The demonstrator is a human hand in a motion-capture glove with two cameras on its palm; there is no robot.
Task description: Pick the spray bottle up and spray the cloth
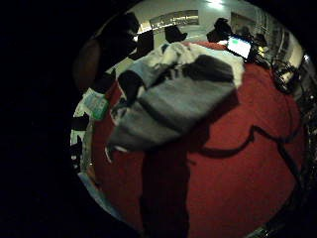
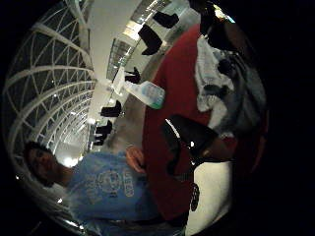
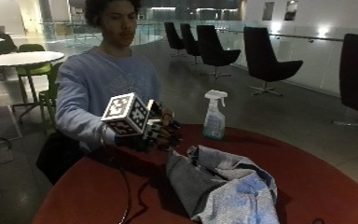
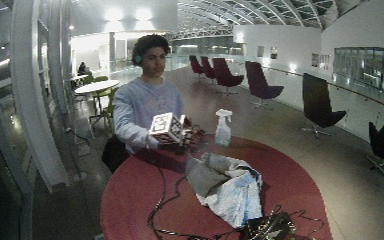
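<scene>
One gloved right hand (image 3: 157, 133) is all you have raised here, held above the near edge of the round red surface (image 3: 315, 186) in front of your chest. Your fingers (image 3: 169, 130) look loosely curled and hold nothing; from the outside view they are dark against the glove, so the exact spread is hard to read. The hand touches neither the cloth nor the bottle.

Just beyond and below your hand lies the cloth (image 3: 225, 186), a crumpled grey heap with a paler, bluish-white patch on top, bunched up rather than spread flat. It rests on the red surface, and its nearest fold sits close under your fingers. In the little finger side palm view the same cloth (image 1: 168, 99) fills the middle, grey with dark and white folds, lying on the red.

The spray bottle (image 3: 215, 116) stands upright on the far edge of the surface, apart from the cloth and off to the side of your hand. It is pale and translucent with a white trigger head and a greenish label. The thumb side palm view shows it (image 2: 145, 93) at the rim of the red surface, with your bare other hand (image 2: 135, 160) resting at the surface edge near your light blue sweatshirt (image 3: 98, 88).

A dark cable (image 4: 162, 200) trails across the surface.
</scene>
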